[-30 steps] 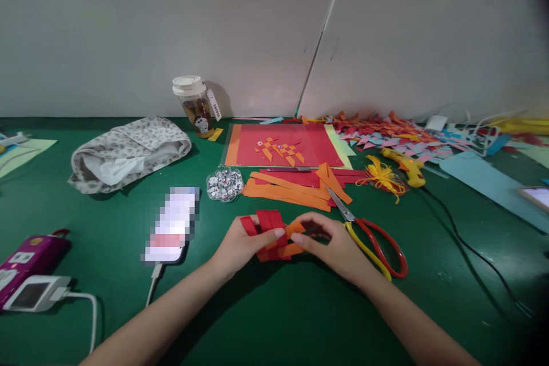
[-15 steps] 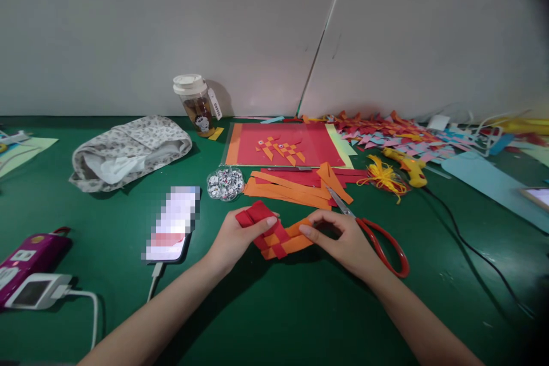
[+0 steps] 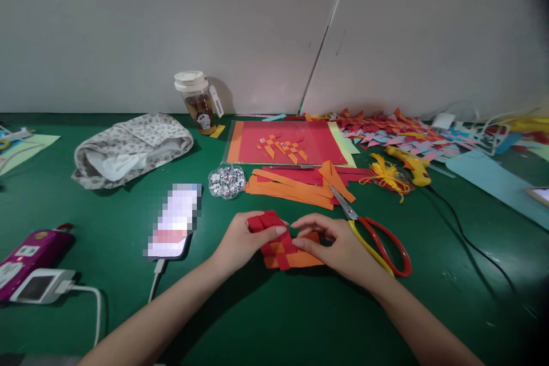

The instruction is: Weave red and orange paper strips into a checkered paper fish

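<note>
A woven piece of red and orange paper (image 3: 278, 254) sits between the person's two hands, over the near middle part of the counter (image 3: 274, 320); whether its lower edge touches the surface cannot be told. It looks very light, thin and springy, likely to bend or crease under a hard squeeze and to slip loose along its strips. The flat woven middle seems the safest place to hold, with the loose orange ends taken gently.

The left hand (image 3: 242, 240) pinches the red side, thumb flat on top and fingers behind. The right hand (image 3: 332, 246) is half curled, its thumb on the orange part and its forefinger raised apart; whether its other fingers press from behind is hidden. Both forearms slant in from the lower corners, bringing the thumbs near each other.

Just beyond lie orange strips (image 3: 295, 197), with open scissors (image 3: 352, 216) by the right hand. Farther back, two woven fish (image 3: 291, 150) rest on a red sheet (image 3: 319, 137).
</note>
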{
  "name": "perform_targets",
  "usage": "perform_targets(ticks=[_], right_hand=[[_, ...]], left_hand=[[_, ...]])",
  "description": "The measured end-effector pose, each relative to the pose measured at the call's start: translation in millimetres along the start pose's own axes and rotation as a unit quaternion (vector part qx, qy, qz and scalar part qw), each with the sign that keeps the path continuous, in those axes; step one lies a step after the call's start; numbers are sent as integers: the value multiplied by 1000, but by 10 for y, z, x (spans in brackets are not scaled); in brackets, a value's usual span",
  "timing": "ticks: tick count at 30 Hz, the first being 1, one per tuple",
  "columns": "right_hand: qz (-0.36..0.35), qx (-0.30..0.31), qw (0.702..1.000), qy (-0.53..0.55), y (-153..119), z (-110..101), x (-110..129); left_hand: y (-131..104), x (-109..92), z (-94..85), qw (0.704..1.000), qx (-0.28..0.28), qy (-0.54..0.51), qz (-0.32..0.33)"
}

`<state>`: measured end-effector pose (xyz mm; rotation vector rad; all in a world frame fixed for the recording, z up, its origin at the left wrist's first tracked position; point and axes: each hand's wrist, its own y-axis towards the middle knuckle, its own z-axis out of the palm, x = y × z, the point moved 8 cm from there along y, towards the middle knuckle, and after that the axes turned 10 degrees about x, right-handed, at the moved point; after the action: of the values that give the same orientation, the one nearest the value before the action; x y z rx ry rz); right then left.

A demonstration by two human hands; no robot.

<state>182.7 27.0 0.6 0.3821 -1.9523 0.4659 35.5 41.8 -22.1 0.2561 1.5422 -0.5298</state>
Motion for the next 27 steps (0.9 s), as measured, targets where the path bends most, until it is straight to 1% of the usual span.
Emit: perform_targets(ticks=[3, 6, 10, 12, 14, 17, 21, 23, 25, 27], right_hand=[[5, 17, 1000, -1, -7, 43, -1], [23, 28, 999, 9, -2, 89, -62], [28, -28, 999, 18, -2, 14, -112], [21, -44, 999, 7, -1, -17, -91], [13, -37, 999, -32, 10, -14, -41], [14, -14, 997, -75, 24, 14, 2], [33, -16, 997, -65, 20, 7, -30], [41, -2, 997, -70, 19, 26, -46], [47, 10, 996, -80, 17, 40, -49], [41, 6, 995, -86, 13, 28, -27]], left_hand=[[-5, 5, -4, 1000, -6, 16, -5], [-10, 24, 12, 1000, -7, -13, -16], [6, 23, 76, 994, 23, -104, -6], [15, 16, 87, 992, 31, -119, 3], [16, 33, 66, 994, 18, -110, -2], [6, 50, 24, 998, -6, -67, -13], [-3, 17, 31, 1000, 11, -12, -4], [-7, 4, 30, 1000, 17, 11, 1], [-9, 1, 27, 999, 17, 27, 0], [-10, 6, 28, 999, 17, 29, -4]])
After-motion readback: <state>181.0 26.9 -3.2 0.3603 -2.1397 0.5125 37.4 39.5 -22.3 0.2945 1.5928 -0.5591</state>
